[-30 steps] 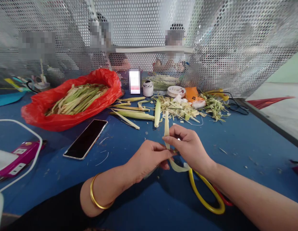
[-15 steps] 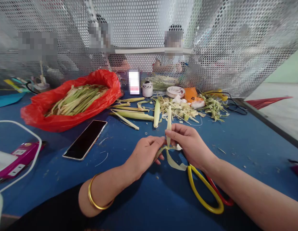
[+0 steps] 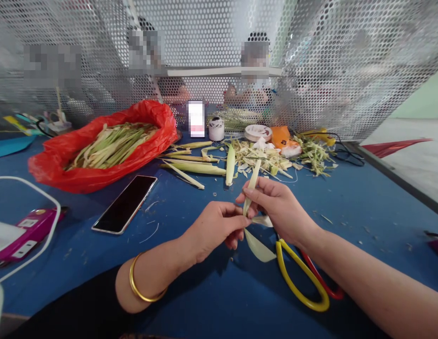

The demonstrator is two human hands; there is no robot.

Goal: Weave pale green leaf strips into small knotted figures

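My left hand [image 3: 214,228] and my right hand [image 3: 279,207] meet above the blue table [image 3: 212,292], both pinched on a pale green leaf strip [image 3: 250,186]. The strip stands up from my right fingers, and its lower end [image 3: 257,247] curls down between the hands. A gold bangle [image 3: 139,287] circles my left wrist. Scissors with a yellow and a red handle [image 3: 304,282] lie on the table under my right wrist.
A red plastic bag [image 3: 99,150] of leaf strips sits at the back left. A black phone [image 3: 125,203] lies beside it. Loose stalks [image 3: 196,167] and trimmings [image 3: 264,157] litter the back. A perforated metal screen [image 3: 346,70] walls off the far side, with people behind it.
Both hands have lifted slightly with the strip. The upper end now tilts to the right, and the lower end hangs lower and broader between the hands.
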